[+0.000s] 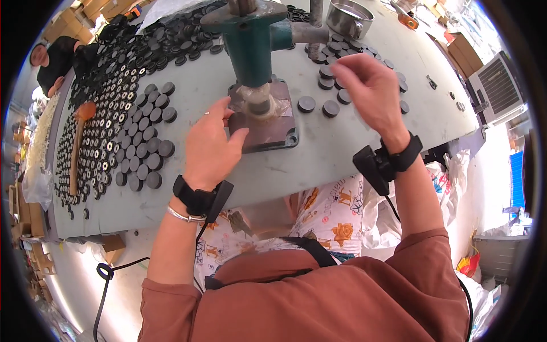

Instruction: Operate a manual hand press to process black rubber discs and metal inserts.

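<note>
A green bench press [250, 54] stands at the far middle of the table. Beneath its ram, a dark round piece [260, 106] sits amid clear wrapping on the metal base plate [268, 135]. My left hand [212, 145] is at the plate's left side, thumb and fingers apart, with nothing visible in it. To the right of the press, my right hand [373, 91] is over a group of dark grey round caps [330, 108]. Its thumb and fingertips come together beside one cap [326, 72]; whether they grip anything is hidden.
More grey caps [142, 154] stand grouped left of the press, beside rows of small ringed parts [111, 128]. A mallet [77, 148] lies across those rows. Black caps [171, 43] are heaped behind. A metal pot [350, 20] stands far right. Another person [57, 65] is at the far left.
</note>
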{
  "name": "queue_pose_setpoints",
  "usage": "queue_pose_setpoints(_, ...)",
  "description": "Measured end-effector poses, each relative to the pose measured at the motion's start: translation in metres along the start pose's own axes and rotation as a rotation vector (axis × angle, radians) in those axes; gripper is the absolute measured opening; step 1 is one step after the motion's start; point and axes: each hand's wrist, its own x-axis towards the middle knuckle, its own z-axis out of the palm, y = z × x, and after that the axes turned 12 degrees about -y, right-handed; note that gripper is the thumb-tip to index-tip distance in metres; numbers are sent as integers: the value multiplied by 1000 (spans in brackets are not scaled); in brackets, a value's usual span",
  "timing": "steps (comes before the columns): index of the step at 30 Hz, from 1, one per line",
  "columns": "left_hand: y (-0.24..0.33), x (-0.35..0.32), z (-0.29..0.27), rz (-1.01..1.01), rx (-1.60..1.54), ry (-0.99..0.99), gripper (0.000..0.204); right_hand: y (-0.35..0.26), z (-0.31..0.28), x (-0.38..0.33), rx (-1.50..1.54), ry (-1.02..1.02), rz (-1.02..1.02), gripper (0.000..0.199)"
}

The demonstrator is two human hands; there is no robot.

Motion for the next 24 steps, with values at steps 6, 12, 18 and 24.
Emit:
queue_pose_setpoints(6,2,-6,3,3,28,27,53,-11,88,1,-292,-194,26,52)
queue_pose_setpoints(12,1,-18,2,-32,-69,29,53,-2,82,-6,-278,-188,16,49)
queue_pose_setpoints(18,7,-17,1,-59,-191,30,51,18,60,-43,646,-263,165,39)
queue_pose_setpoints(24,8,-12,7,-45,-198,10,51,26,56,-48,737,-229,82,43)
